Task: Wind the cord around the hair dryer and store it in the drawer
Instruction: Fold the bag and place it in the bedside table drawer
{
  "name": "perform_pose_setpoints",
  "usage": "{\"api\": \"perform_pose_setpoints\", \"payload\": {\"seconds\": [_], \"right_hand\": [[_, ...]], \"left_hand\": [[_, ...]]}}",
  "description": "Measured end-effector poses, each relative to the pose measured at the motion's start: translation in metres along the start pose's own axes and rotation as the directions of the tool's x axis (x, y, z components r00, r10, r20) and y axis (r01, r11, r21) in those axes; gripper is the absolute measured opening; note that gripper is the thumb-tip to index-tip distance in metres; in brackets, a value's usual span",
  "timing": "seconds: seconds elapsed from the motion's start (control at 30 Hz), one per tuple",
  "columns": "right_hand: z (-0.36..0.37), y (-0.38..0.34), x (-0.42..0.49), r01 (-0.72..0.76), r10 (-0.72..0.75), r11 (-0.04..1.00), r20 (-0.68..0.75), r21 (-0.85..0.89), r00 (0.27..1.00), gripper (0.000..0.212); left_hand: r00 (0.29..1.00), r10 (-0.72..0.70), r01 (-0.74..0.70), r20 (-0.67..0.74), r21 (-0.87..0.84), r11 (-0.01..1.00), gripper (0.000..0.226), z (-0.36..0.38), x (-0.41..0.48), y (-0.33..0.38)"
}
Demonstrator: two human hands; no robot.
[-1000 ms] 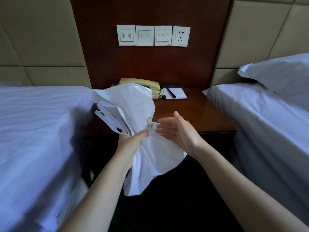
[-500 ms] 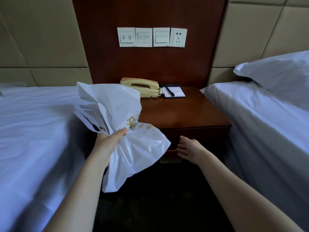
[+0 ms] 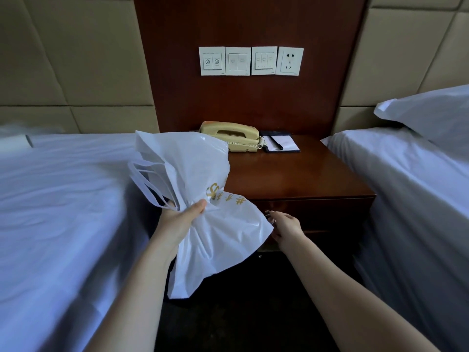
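Left hand (image 3: 177, 222) raised, fingers and thumb clenched round the bunched middle of a white plastic bag (image 3: 193, 168) with gold print; contents hidden. Bag hangs in front of the table (image 3: 291, 174), beside the left bed (image 3: 63, 199). Right hand (image 3: 285, 224) low at the drawer (image 3: 330, 212) front, just under the table top, fingers curled toward it. Grip or mere touch: cannot tell. Drawer looks closed. At the back of the table: beige telephone (image 3: 231, 135), notepad (image 3: 281, 144) with pen (image 3: 275, 143) lying on it
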State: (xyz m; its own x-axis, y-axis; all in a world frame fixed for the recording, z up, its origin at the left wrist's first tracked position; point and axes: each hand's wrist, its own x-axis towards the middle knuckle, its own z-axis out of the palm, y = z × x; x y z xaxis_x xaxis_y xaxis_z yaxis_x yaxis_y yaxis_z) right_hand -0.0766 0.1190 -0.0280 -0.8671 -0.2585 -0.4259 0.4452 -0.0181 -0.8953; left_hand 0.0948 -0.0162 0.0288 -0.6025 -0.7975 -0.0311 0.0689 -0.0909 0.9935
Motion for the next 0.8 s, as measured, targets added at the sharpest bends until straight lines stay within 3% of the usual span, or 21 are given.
{"api": "perform_pose_setpoints", "payload": {"seconds": [0.3, 0.5, 0.6, 0.67, 0.73, 0.8], "right_hand": [[-0.008, 0.004, -0.017, -0.055, 0.051, 0.996, -0.062, -0.069, 0.997, 0.028], [-0.039, 0.010, -0.062, -0.040, 0.054, 0.989, 0.092, -0.143, 0.994, 0.017], [-0.064, 0.008, -0.085, 0.047, 0.005, 0.956, 0.177, -0.289, 0.984, 0.015], [-0.080, 0.000, -0.092, 0.262, -0.196, 0.825, 0.181, -0.500, 0.964, 0.026], [-0.090, -0.012, -0.098, 0.458, -0.437, 0.581, 0.217, -0.673, 0.873, 0.030], [-0.092, -0.017, -0.104, 0.510, -0.565, 0.300, 0.281, -0.806, 0.776, 0.025]], "left_hand": [[1.000, 0.007, -0.007, 0.021, 0.015, 1.000, 0.020, -0.009, -0.005, 0.004], [0.999, 0.028, -0.031, 0.038, 0.075, 0.997, 0.014, -0.019, -0.013, 0.011], [0.998, 0.035, -0.040, 0.055, 0.088, 0.995, 0.015, -0.024, -0.024, 0.017], [0.996, 0.048, -0.055, 0.080, 0.100, 0.993, 0.015, -0.026, -0.031, 0.020], [0.994, 0.051, -0.060, 0.092, 0.093, 0.994, 0.015, -0.024, -0.039, 0.024], [0.994, 0.045, -0.052, 0.097, 0.077, 0.996, 0.014, -0.021, -0.047, 0.026]]}}
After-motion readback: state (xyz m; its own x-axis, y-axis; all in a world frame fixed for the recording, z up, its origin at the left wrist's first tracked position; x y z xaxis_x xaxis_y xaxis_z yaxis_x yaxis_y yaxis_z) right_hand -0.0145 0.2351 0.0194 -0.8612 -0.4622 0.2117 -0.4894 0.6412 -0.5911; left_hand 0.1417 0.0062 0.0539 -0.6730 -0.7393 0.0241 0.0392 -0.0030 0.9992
